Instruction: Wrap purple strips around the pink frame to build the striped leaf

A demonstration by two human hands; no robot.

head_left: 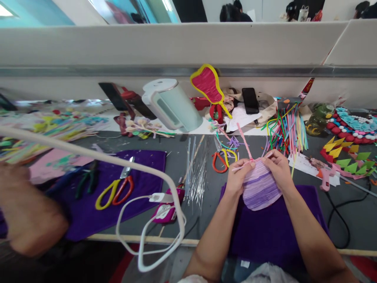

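Between my two hands is a rounded, flat piece of pipe cleaners (260, 188), laid in rows of pale pink, lilac and darker purple. A pink twisted stem (245, 142) sticks up from its far edge by my left fingers. My left hand (238, 177) pinches the upper left edge near the base of that stem. My right hand (277, 169) pinches the upper right edge, fingers pressed together; whether a loose strand end is between them, I cannot tell. Beneath lies a folded purple cloth (265, 239) at the table's front edge.
Orange-and-yellow scissors (219, 161) lie left of my hands, beside silvery wires (200, 177). A pink glue gun (326, 177) with a black cord is at right. A white cable (141, 167) arches across the left, near another person's arm (32, 212). A pale green kettle-like jug (172, 104) stands behind.
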